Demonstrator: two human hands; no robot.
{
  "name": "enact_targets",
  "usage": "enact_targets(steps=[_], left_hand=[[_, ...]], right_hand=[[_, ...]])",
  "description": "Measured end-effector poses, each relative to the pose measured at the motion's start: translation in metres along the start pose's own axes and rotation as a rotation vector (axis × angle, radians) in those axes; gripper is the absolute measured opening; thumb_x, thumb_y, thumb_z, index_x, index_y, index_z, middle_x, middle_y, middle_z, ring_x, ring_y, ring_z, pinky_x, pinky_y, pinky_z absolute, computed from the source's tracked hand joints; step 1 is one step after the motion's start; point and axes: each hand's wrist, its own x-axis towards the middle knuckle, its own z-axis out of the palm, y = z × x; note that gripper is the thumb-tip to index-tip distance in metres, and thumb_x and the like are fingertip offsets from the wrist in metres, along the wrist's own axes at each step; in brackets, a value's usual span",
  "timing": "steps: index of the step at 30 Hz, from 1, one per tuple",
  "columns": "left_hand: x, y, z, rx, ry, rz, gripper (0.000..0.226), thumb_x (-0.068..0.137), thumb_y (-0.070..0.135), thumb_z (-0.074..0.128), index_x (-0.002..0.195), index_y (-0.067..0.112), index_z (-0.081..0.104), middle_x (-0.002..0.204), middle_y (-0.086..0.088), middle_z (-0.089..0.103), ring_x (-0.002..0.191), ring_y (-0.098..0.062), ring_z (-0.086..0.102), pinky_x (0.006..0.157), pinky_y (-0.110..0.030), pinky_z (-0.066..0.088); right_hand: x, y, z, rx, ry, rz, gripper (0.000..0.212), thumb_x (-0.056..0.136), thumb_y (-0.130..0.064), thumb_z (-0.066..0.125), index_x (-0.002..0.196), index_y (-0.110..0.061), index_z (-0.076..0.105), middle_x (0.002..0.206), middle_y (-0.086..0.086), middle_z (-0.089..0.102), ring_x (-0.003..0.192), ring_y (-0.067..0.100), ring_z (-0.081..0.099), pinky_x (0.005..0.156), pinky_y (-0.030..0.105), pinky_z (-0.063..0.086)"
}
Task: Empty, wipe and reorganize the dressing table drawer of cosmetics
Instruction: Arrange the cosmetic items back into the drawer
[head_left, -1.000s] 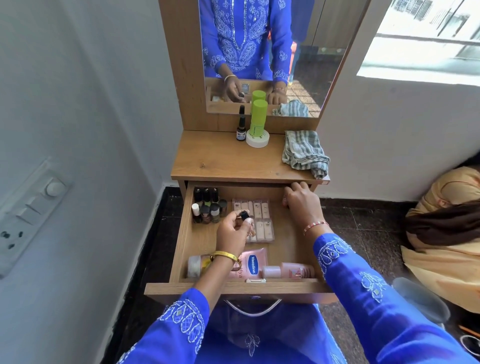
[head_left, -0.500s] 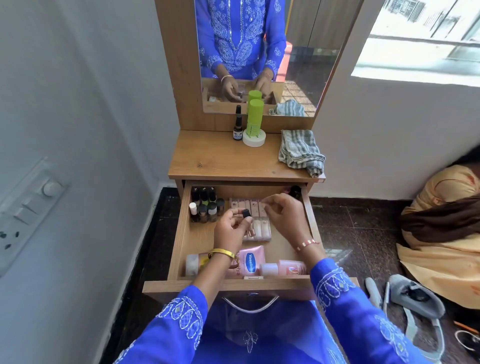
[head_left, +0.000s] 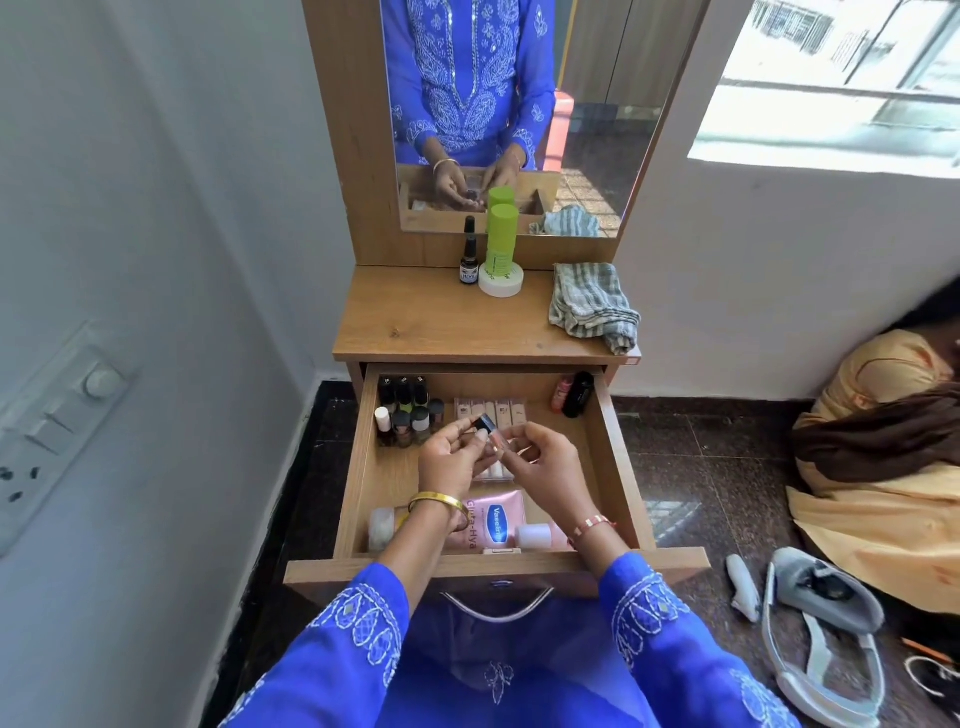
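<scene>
Hands working over open wooden drawer (head_left: 358, 467): left hand (head_left: 451, 465) and right hand (head_left: 540, 465) both pinching small clear black-capped tube (head_left: 493, 434); should be setting it beside the matching tubes, cap aligned.

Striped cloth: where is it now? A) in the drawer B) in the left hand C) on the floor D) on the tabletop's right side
D: the striped cloth lies crumpled on the wooden tabletop, right of the green bottle, above the open drawer.

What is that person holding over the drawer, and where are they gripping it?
A small bottle with a black cap: the left hand pinches the cap end, the right hand its lower end.
</scene>
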Motion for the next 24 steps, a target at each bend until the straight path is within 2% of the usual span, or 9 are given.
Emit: enact_targets(steps=[3,7,10,14,17,19,21,24], left_hand=[[0.0,0.0,0.0,-0.019,-0.003,-0.006,0.031,0.09,0.007,0.053,0.121,0.001,0.053,0.085,-0.005,0.065,0.058,-0.004,0.066,0.059,-0.018,0.056],[0.001,-0.001,0.0,-0.001,0.004,0.006,0.029,0.089,0.014,0.057,0.114,0.0,0.059,0.084,-0.007,0.068,0.064,-0.009,0.068,0.061,-0.02,0.058],[0.0,-0.001,-0.001,-0.012,0.003,0.004,0.023,0.092,0.01,0.051,0.11,-0.002,0.06,0.083,-0.009,0.067,0.063,-0.01,0.068,0.062,-0.021,0.058],[-0.002,0.003,0.0,-0.081,-0.01,-0.035,0.02,0.096,0.006,0.041,0.104,0.001,0.059,0.08,-0.01,0.065,0.056,-0.007,0.068,0.057,-0.019,0.057],[-0.002,0.002,0.002,0.021,-0.032,-0.036,0.021,0.096,0.005,0.039,0.105,0.004,0.058,0.079,-0.01,0.065,0.057,-0.01,0.067,0.057,-0.019,0.055],[0.0,-0.001,0.003,0.144,-0.009,-0.012,0.021,0.096,0.006,0.041,0.107,0.007,0.059,0.079,-0.005,0.064,0.064,-0.012,0.064,0.057,-0.017,0.054],[0.001,-0.002,0.002,0.194,0.005,-0.003,0.022,0.095,0.006,0.042,0.108,0.005,0.06,0.08,-0.003,0.064,0.068,-0.012,0.063,0.056,-0.014,0.053],[0.003,-0.001,0.0,0.179,0.016,-0.03,0.021,0.094,0.004,0.042,0.106,0.002,0.06,0.078,-0.004,0.063,0.067,-0.013,0.061,0.053,-0.013,0.052]], right_hand=[[-0.003,0.002,0.002,0.026,0.037,-0.003,0.013,0.082,-0.019,0.069,0.092,-0.011,0.07,0.08,0.007,0.07,0.07,0.023,0.062,0.067,0.033,0.052],[-0.003,0.002,0.004,-0.031,0.046,-0.048,0.011,0.079,-0.011,0.071,0.09,-0.012,0.069,0.081,0.006,0.067,0.069,0.012,0.057,0.062,0.021,0.048],[-0.003,0.002,0.003,-0.016,0.044,-0.034,0.015,0.076,-0.009,0.073,0.09,-0.013,0.068,0.083,0.007,0.064,0.069,0.011,0.055,0.062,0.02,0.048],[-0.003,-0.001,-0.003,0.17,0.004,0.058,0.017,0.076,-0.008,0.073,0.091,-0.013,0.066,0.083,0.007,0.068,0.071,0.017,0.064,0.067,0.03,0.056],[-0.003,-0.003,-0.009,0.366,0.031,0.126,0.018,0.081,-0.002,0.067,0.098,-0.004,0.063,0.077,0.007,0.067,0.06,0.013,0.063,0.059,0.02,0.056],[0.004,0.002,-0.015,0.402,0.117,0.164,0.017,0.084,-0.001,0.063,0.101,-0.003,0.062,0.076,0.005,0.067,0.056,0.006,0.063,0.057,0.016,0.056],[0.015,0.008,-0.023,0.294,0.232,0.168,0.014,0.083,-0.005,0.065,0.097,-0.005,0.063,0.074,0.003,0.065,0.058,0.005,0.062,0.06,0.019,0.055],[0.035,0.012,-0.039,0.001,0.34,0.131,0.015,0.079,-0.005,0.069,0.092,-0.009,0.063,0.075,0.003,0.06,0.066,0.013,0.055,0.064,0.02,0.048]])
